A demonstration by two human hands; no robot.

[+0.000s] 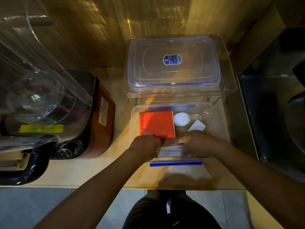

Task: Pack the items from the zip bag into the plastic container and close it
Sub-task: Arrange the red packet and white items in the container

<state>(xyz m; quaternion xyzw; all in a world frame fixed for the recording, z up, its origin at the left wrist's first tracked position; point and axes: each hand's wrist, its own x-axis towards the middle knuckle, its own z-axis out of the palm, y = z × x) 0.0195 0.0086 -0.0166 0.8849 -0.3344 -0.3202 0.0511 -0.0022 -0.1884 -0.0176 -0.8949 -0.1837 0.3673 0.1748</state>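
Observation:
The clear plastic container (135,116) stands open on the counter in front of me. Inside lie a red box (156,124) at the left, a round white item (181,119) and a white square item (197,126). My left hand (145,147) pinches the red box's near corner. My right hand (200,142), blurred, curls over a flat white item (171,152) at the container's near wall. The zip bag (175,163), clear with a blue zip strip, lies just in front of the container. The lid (173,75), clear with a blue seal, rests on a rack behind.
A blender with a clear jug (38,90) and a dark red base (104,128) stands close at the left. The clear rack (229,90) holds the lid behind the container. A dark metal sink (272,113) is at the right. The counter edge (99,186) runs near my body.

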